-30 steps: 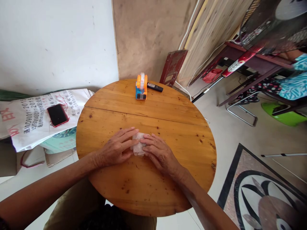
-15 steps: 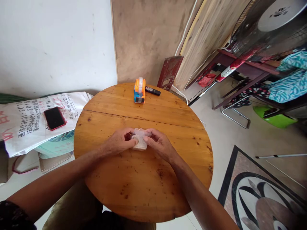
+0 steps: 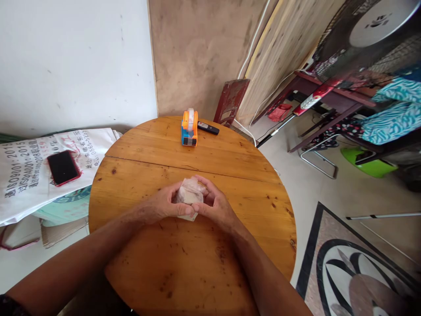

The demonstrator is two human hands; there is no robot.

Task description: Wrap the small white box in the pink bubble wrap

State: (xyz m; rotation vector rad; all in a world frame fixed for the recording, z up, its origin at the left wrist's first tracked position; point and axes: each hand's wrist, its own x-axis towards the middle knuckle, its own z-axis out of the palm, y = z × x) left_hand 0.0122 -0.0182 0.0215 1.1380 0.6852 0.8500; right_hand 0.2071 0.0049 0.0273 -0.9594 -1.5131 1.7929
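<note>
Head view: I see my left hand (image 3: 161,204) and right hand (image 3: 215,204) meet near the middle of the round wooden tabletop (image 3: 230,158). Both are curled closed around a small pale packet (image 3: 188,195), thumbs and fingertips pinching it from either side. Its lower edge touches the wood, which I judge steadies it between the two grips (what it contains I cannot tell). At the far edge, well apart, an orange-and-blue tape dispenser (image 3: 190,128) stands just beside a black remote (image 3: 208,128), out of the hands' way. Off to the left, a dark phone (image 3: 62,167) lies on a printed white sack (image 3: 95,149).
</note>
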